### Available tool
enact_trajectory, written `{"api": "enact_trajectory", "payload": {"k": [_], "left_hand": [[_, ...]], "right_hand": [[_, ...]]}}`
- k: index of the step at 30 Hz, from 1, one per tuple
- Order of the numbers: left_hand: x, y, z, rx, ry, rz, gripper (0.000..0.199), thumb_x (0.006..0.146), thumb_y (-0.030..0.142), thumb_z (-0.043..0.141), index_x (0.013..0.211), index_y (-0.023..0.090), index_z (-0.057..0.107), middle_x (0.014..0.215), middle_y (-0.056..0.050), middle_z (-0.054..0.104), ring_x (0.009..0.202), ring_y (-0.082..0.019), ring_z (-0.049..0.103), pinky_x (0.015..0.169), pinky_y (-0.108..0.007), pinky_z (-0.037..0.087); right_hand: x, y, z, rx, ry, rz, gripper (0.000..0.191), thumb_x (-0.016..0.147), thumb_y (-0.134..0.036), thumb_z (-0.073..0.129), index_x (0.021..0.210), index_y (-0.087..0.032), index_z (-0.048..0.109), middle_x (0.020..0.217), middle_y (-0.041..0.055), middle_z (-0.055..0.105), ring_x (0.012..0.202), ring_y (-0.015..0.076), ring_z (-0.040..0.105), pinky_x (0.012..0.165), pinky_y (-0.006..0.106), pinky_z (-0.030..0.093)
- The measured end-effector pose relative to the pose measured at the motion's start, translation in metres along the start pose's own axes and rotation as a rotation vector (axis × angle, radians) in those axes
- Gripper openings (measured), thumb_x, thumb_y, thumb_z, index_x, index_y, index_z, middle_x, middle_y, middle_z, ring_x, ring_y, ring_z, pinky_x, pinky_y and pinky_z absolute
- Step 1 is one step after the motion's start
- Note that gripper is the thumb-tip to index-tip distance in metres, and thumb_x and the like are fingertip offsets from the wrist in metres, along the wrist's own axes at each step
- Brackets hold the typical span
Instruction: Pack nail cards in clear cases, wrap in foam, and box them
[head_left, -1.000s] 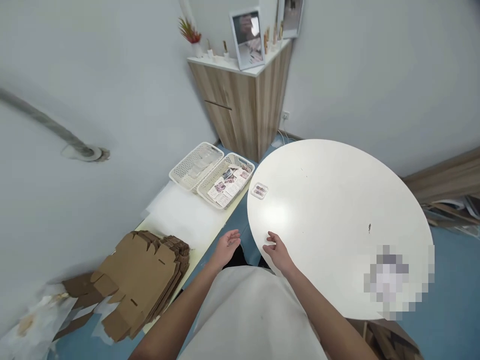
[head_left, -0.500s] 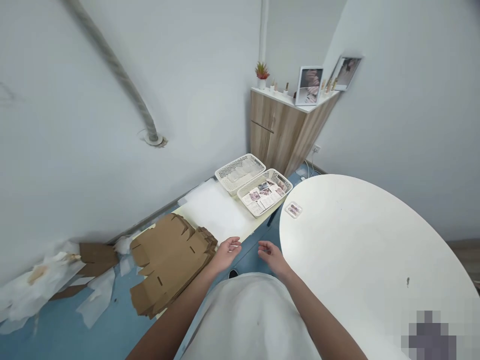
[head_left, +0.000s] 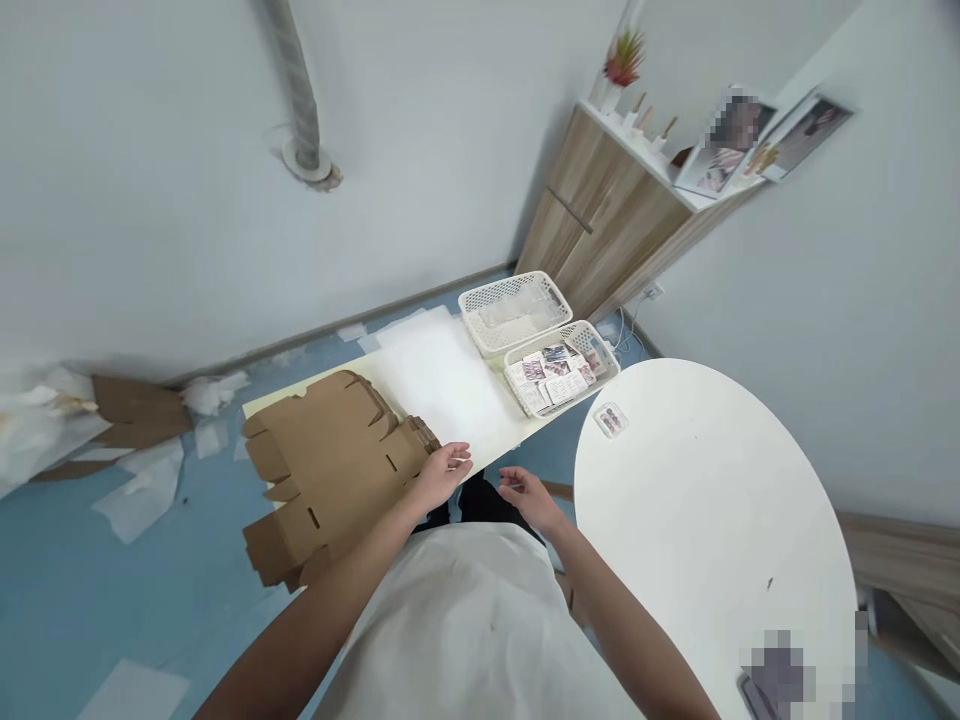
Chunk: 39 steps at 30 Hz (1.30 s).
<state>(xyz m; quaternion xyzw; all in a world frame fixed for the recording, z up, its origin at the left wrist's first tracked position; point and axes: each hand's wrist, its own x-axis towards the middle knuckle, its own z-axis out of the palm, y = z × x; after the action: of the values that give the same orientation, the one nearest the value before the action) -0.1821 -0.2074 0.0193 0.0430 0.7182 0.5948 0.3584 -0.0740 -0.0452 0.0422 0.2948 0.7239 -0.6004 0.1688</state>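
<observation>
My left hand [head_left: 444, 474] hovers near the right corner of a stack of flat brown cardboard boxes [head_left: 330, 450]; its fingers are curved and apart, with nothing in them. My right hand [head_left: 528, 494] is held in front of my body, left of the round white table [head_left: 675, 500], fingers loosely bent and holding nothing. White sheets [head_left: 450, 380] lie beside the cardboard on a low pale-yellow table. Beyond them stand two white plastic baskets: the nearer basket [head_left: 529, 400] holds printed cards, and the farther basket [head_left: 480, 335] holds clear packets.
A small clear case [head_left: 610, 420] with dark pieces sits on the round table's edge. A wooden cabinet [head_left: 600, 220] with picture frames and a potted plant [head_left: 624, 60] stands in the corner. Crumpled wrapping [head_left: 45, 430] and cardboard scraps lie on the blue floor at left.
My view has turned and tilted, shifting the cabinet up and to the right and the cardboard stack slightly left. Both hands stay empty, in much the same pose.
</observation>
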Motion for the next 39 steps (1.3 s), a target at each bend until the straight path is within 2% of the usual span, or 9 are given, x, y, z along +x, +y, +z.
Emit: {"api": "enact_trajectory", "payload": {"k": [7, 12, 16, 22, 25, 29, 32, 35, 39], "left_hand": [[0.037, 0.014, 0.007, 0.053, 0.061, -0.073, 0.031, 0.071, 0.033, 0.058, 0.1, 0.02, 0.057, 0.111, -0.008, 0.058, 0.098, -0.021, 0.056, 0.084, -0.035, 0.045], [0.08, 0.012, -0.001, 0.148, 0.115, -0.188, 0.038, 0.071, 0.037, 0.059, 0.106, 0.023, 0.056, 0.121, -0.009, 0.052, 0.111, -0.025, 0.049, 0.091, -0.037, 0.04], [0.114, -0.002, -0.003, 0.093, 0.079, -0.305, 0.043, 0.073, 0.039, 0.057, 0.112, 0.022, 0.052, 0.126, -0.009, 0.049, 0.116, -0.026, 0.044, 0.092, -0.036, 0.038], [0.128, -0.009, 0.005, 0.137, 0.145, -0.366, 0.052, 0.074, 0.04, 0.055, 0.12, 0.017, 0.045, 0.128, -0.013, 0.045, 0.115, -0.026, 0.045, 0.095, -0.037, 0.034], [0.128, -0.007, 0.006, 0.115, 0.161, -0.391, 0.054, 0.074, 0.04, 0.056, 0.121, 0.018, 0.044, 0.128, -0.013, 0.045, 0.113, -0.025, 0.046, 0.094, -0.036, 0.035], [0.133, -0.005, 0.005, 0.091, 0.167, -0.408, 0.046, 0.075, 0.038, 0.052, 0.117, 0.019, 0.048, 0.122, -0.011, 0.049, 0.108, -0.023, 0.05, 0.09, -0.035, 0.039], [0.139, -0.005, 0.005, 0.049, 0.217, -0.346, 0.033, 0.078, 0.035, 0.049, 0.106, 0.02, 0.055, 0.11, -0.007, 0.058, 0.1, -0.02, 0.054, 0.089, -0.034, 0.04], [0.143, -0.006, 0.005, -0.006, 0.318, -0.388, 0.03, 0.078, 0.033, 0.049, 0.101, 0.017, 0.057, 0.103, -0.008, 0.061, 0.093, -0.019, 0.057, 0.085, -0.033, 0.042], [0.146, -0.01, 0.007, -0.049, 0.373, -0.449, 0.032, 0.076, 0.037, 0.051, 0.099, 0.015, 0.058, 0.099, -0.01, 0.062, 0.09, -0.019, 0.057, 0.081, -0.033, 0.043]], "right_hand": [[0.074, -0.01, -0.003, -0.187, 0.003, 0.03, 0.042, 0.072, -0.034, 0.053, 0.112, -0.02, 0.05, 0.116, 0.008, 0.05, 0.107, 0.0204, 0.048, 0.09, 0.037, 0.039], [0.135, -0.029, -0.001, -0.368, -0.007, -0.134, 0.046, 0.074, -0.029, 0.052, 0.119, -0.02, 0.044, 0.128, 0.0105, 0.04, 0.124, 0.0235, 0.032, 0.099, 0.042, 0.03], [0.164, -0.035, 0.006, -0.529, -0.072, -0.195, 0.049, 0.075, -0.02, 0.05, 0.123, -0.023, 0.041, 0.137, 0.0102, 0.028, 0.128, 0.0277, 0.022, 0.098, 0.047, 0.029], [0.18, -0.031, 0.015, -0.517, -0.072, -0.148, 0.064, 0.072, -0.015, 0.049, 0.132, -0.017, 0.027, 0.132, 0.0159, 0.029, 0.122, 0.0281, 0.03, 0.095, 0.045, 0.032], [0.189, -0.03, 0.013, -0.428, -0.071, -0.085, 0.067, 0.073, -0.018, 0.047, 0.135, -0.015, 0.02, 0.12, 0.0149, 0.041, 0.11, 0.0239, 0.042, 0.089, 0.04, 0.039], [0.197, -0.032, 0.016, -0.475, -0.154, -0.116, 0.054, 0.073, -0.019, 0.048, 0.126, -0.02, 0.04, 0.104, 0.0097, 0.051, 0.099, 0.0227, 0.048, 0.086, 0.04, 0.039], [0.193, -0.035, 0.021, -0.574, -0.141, -0.158, 0.051, 0.07, -0.018, 0.053, 0.12, -0.028, 0.048, 0.12, 0.0102, 0.043, 0.111, 0.0274, 0.04, 0.087, 0.043, 0.036], [0.186, -0.038, 0.023, -0.664, -0.106, -0.193, 0.049, 0.069, -0.018, 0.057, 0.116, -0.031, 0.05, 0.14, 0.0071, 0.021, 0.126, 0.0337, 0.019, 0.092, 0.05, 0.027], [0.182, -0.04, 0.023, -0.749, -0.2, -0.224, 0.053, 0.069, -0.021, 0.058, 0.12, -0.029, 0.046, 0.146, 0.0052, 0.008, 0.132, 0.033, 0.003, 0.096, 0.053, 0.018]]}}
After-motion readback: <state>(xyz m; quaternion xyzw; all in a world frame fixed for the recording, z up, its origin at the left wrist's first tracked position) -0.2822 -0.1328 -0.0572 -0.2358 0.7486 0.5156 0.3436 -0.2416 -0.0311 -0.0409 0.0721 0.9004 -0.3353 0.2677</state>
